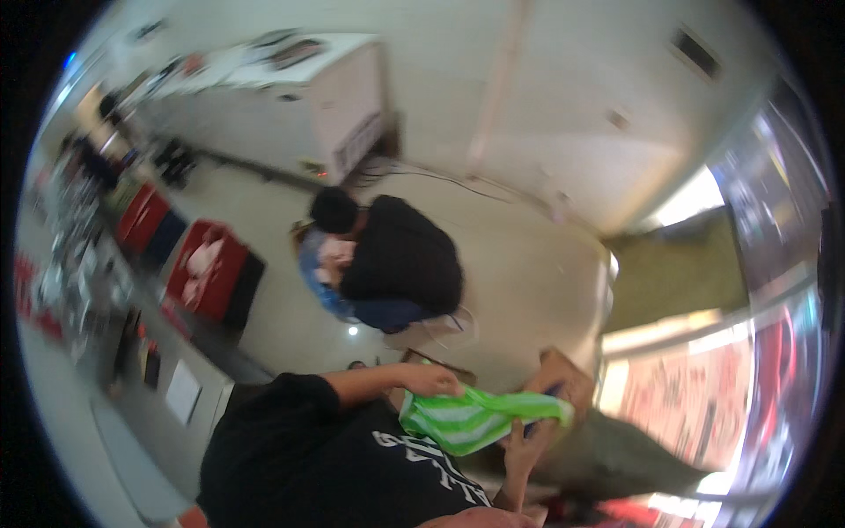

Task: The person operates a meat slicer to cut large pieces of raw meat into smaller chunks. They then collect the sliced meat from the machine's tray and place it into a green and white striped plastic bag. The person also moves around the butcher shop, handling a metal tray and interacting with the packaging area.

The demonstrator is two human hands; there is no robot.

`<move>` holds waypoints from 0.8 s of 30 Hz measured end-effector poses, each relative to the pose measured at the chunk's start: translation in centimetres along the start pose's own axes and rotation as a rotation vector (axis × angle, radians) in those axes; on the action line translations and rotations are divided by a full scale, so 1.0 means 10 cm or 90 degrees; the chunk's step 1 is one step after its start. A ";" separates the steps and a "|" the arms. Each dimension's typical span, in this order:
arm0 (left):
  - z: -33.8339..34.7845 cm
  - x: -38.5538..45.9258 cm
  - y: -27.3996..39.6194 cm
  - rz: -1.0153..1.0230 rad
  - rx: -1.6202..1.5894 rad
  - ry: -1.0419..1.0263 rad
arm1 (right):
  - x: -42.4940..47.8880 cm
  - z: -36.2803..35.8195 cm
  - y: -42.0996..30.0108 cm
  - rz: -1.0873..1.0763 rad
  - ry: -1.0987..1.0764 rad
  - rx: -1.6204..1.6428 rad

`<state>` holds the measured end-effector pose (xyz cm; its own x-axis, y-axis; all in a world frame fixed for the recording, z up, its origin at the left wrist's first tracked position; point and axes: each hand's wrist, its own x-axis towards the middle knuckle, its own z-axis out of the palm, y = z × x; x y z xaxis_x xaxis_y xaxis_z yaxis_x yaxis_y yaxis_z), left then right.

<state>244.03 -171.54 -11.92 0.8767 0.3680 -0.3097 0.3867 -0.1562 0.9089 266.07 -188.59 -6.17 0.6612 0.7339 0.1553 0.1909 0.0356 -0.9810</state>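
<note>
A green-and-white striped plastic bag (pixel 462 419) is stretched between my two hands, in front of my black shirt. My left hand (pixel 430 381) grips its upper left edge. At the bag's right end, my right hand (pixel 528 445) holds it from below, with its fingers spread along the plastic. The bag hangs slack and looks flat; whether anything is inside cannot be seen. Just beyond my right hand is a brown cardboard box (pixel 558 369), partly hidden by the bag, with a dark blue patch near it.
Ahead, a person (pixel 409 261) in black crouches over a blue tub (pixel 313 274) of pale pink pieces. Red crates (pixel 204 264) stand left, near a counter (pixel 218 389) bearing knives (pixel 148 356) and white paper (pixel 183 391). A chest freezer (pixel 257 112) and a cable (pixel 455 181) lie farther back.
</note>
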 end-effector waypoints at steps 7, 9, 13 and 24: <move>-0.64 -1.41 -0.52 -0.064 -0.264 -0.077 | 0.18 1.57 -0.02 0.007 -0.254 0.068; -0.82 -1.71 -0.84 -0.058 -0.313 -0.017 | 0.18 1.98 0.01 0.021 -0.394 0.050; -1.21 -2.86 -1.22 -0.140 -0.356 0.248 | 0.00 3.08 -0.13 -0.023 -0.714 -0.217; -1.35 -4.27 -1.79 -0.447 0.118 1.307 | -0.71 5.66 -0.74 -0.077 -1.134 -0.067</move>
<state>195.78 -172.14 -11.21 -0.7776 0.5656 0.2746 0.5450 0.3886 0.7429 218.89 -155.68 -6.59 -0.8477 0.5081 -0.1523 0.2624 0.1521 -0.9529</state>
